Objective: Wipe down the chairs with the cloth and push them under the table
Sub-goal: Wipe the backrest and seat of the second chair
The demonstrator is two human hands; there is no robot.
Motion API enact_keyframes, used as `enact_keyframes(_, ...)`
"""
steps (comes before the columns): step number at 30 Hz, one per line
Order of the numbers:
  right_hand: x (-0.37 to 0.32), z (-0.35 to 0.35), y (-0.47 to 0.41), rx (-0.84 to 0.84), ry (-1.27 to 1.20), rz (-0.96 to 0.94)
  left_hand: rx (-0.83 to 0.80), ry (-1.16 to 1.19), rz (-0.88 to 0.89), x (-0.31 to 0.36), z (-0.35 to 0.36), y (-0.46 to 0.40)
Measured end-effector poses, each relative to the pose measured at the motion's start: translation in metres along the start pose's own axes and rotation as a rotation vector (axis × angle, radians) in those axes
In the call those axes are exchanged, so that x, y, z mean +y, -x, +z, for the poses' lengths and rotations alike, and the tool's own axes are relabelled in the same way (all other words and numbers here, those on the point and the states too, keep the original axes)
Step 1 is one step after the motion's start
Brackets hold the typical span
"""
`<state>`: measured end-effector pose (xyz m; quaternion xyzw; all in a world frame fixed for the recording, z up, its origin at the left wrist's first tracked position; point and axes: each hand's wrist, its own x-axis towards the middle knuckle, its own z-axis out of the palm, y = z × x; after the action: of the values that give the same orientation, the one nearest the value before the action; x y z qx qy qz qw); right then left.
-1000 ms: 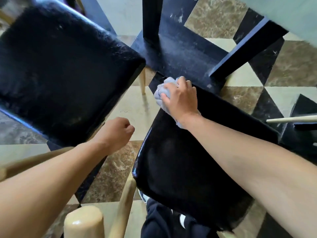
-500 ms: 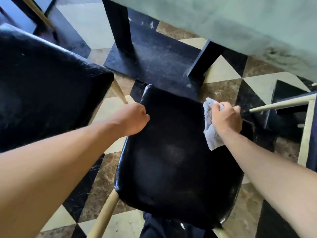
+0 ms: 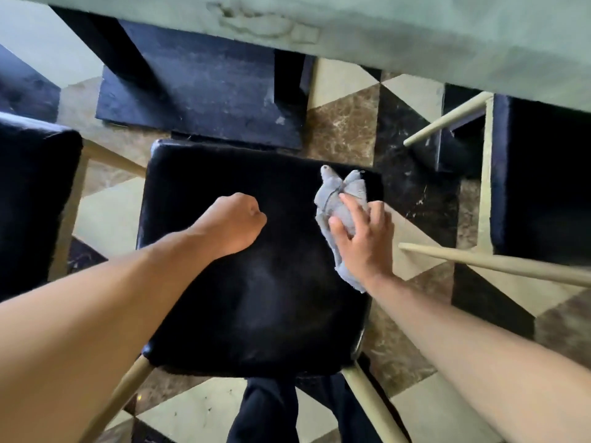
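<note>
Pressing cloth point(image 3: 339, 206) onto chair seat point(image 3: 256, 282).

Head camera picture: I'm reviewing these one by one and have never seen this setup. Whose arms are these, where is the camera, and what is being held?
There is no machine here. A person wears one wide-angle camera on the head, looking forward and down, so the two bare arms coming in from the bottom are the person's own.

Below them is a chair with a black padded seat and pale wooden legs. The right hand presses a crumpled grey cloth against the seat's far right part, with fingers spread over it. The left hand is curled into a fist over the seat and holds nothing visible.

Along the top runs the pale green table edge, with its dark base beneath. Two more black chairs show, one at the left edge, one at the right. The floor is patterned tile.
</note>
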<state>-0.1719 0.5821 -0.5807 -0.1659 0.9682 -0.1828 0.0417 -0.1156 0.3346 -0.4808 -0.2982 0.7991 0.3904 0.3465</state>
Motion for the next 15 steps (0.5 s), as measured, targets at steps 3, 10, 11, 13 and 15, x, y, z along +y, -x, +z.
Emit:
enact_keyframes(3, -0.007, -0.009, 0.055, -0.255, -0.017, -0.473, 0.034, -0.029, 0.0, 0.016, 0.01, -0.002)
enact_keyframes(10, 0.05, -0.014, 0.083, -0.312, 0.032, -1.108, 0.008, -0.121, -0.015, 0.032, 0.016, -0.001)
enact_keyframes(11, 0.057, -0.016, 0.069, -0.254, 0.026, -1.05, 0.008, -0.128, -0.029, 0.031, 0.016, 0.0)
enact_keyframes(13, 0.078, -0.021, 0.037, -0.167, 0.081, -0.907, 0.002, -0.141, -0.056, 0.032, 0.022, 0.002)
enact_keyframes(15, 0.093, -0.023, 0.001, -0.137, 0.158, -0.755, 0.001, -0.135, -0.072, 0.035, 0.031, 0.005)
